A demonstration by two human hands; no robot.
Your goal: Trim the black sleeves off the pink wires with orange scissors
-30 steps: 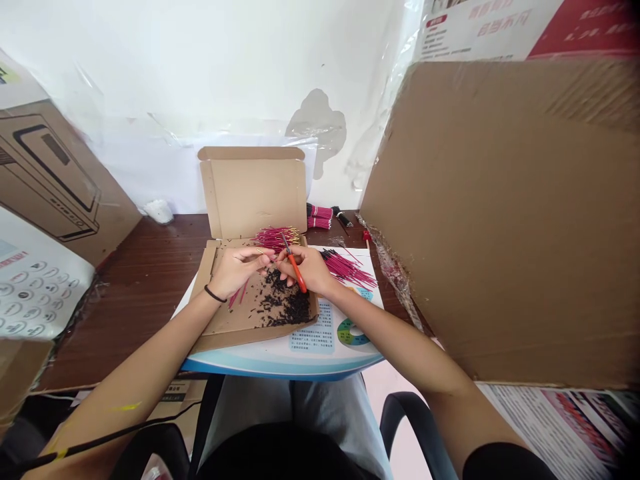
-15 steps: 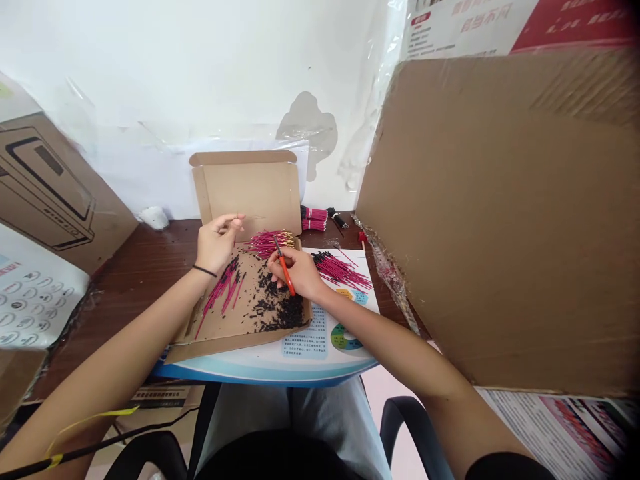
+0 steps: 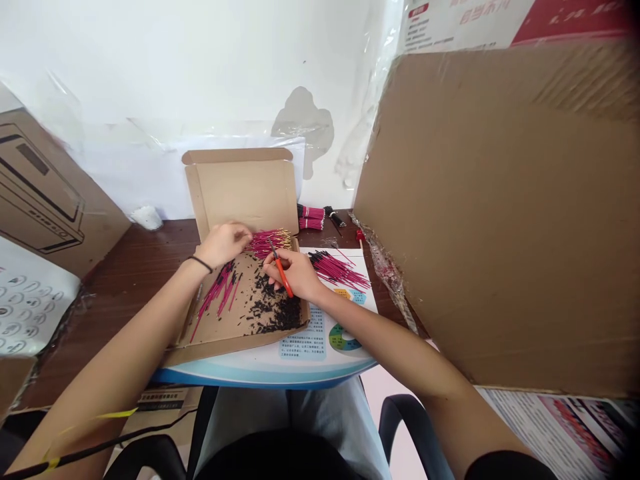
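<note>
1. The left hand (image 3: 225, 243) hovers over the back of the cardboard tray (image 3: 220, 340). Its fingers (image 3: 243, 233) sit together, lightly curled, just at the pink sticks (image 3: 270, 243), and we cannot tell whether they grip any. A black wristband (image 3: 201, 264) circles that wrist.
2. The right hand (image 3: 293, 275) has its fingers clamped on orange scissors (image 3: 283, 279), with the handles toward us and the tips up at the pink sticks. We cannot tell whether the blades are apart.
3. The pink sticks lie in a gold-tipped bunch at the tray's far edge, between the two hands.
4. In the tray, loose red sticks (image 3: 216, 293) lie on the left, and black crumbs (image 3: 275, 313) are heaped on the right.
5. The tray rests partly on a printed leaflet (image 3: 305, 340), and a pile of black-tipped sticks (image 3: 339, 270) lies on that leaflet, to the right of the right hand.
6. Bound bundles (image 3: 311, 217) stand behind the tray on the wooden desk (image 3: 125, 280), and a large cardboard sheet (image 3: 500, 220) leans up on the right.
</note>
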